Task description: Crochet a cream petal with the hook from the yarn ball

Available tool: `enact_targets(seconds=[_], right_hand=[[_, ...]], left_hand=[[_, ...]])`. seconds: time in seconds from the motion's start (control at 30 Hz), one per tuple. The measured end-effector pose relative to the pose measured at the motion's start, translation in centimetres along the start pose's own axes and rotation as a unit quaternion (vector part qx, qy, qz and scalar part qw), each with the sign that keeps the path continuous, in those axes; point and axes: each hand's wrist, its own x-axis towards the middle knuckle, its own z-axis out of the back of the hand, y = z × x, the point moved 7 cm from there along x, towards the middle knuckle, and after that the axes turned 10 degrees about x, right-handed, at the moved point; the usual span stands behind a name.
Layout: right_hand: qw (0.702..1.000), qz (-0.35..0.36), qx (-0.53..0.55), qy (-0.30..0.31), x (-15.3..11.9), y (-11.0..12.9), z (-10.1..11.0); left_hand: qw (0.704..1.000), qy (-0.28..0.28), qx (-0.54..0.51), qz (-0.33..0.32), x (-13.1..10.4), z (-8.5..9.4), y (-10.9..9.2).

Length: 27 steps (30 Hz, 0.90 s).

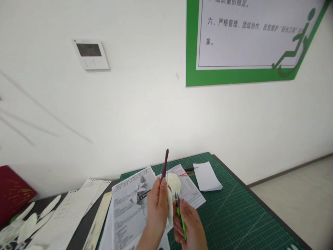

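Note:
My left hand (158, 203) is closed around a dark purple, slim-handled tool (165, 165) that points upward. A pale, cream-coloured elongated piece (170, 206) hangs along the inner side of the same hand. To the right, my right hand (191, 222) is wrapped round small green-handled scissors (181, 217), whose metal tips point up near the pale piece. Just behind the hands, a round cream-coloured disc (173, 183) lies on a printed form (194, 191).
A green cutting mat (234, 215) covers the table. White paper (207, 176) lies at the back right, a printed sheet (127, 215) at the left. Farther left are a ruler-like strip (100, 218), handwritten pages (62, 217), pale petal shapes (28, 226) and a red object (13, 194).

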Motion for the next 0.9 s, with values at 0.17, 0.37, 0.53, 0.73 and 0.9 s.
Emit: enact_targets(seconds=[0.17, 0.37, 0.53, 0.73, 0.9], right_hand=[[0.999, 0.052, -0.006, 0.012, -0.7, 1.7, -0.1], [0.925, 0.23, -0.293, -0.071, 0.5, 11.0, 1.6], [0.773, 0.268, -0.561, -0.128, 6.8, 15.4, 5.2], [0.712, 0.228, -0.65, -0.139, 10.9, 13.5, 9.2], [0.715, 0.264, -0.642, -0.084, 9.3, 13.3, 7.1]], left_hand=[[1.0, 0.0, 0.026, -0.003, 0.6, 0.2, 1.6], [0.999, -0.007, 0.005, 0.051, 2.2, 1.3, 3.7], [0.997, -0.009, -0.009, 0.072, 2.8, 2.0, 3.6], [0.995, -0.045, 0.001, 0.094, 2.3, 2.4, 4.7], [0.993, -0.059, 0.039, 0.089, 1.9, 2.3, 5.6]])
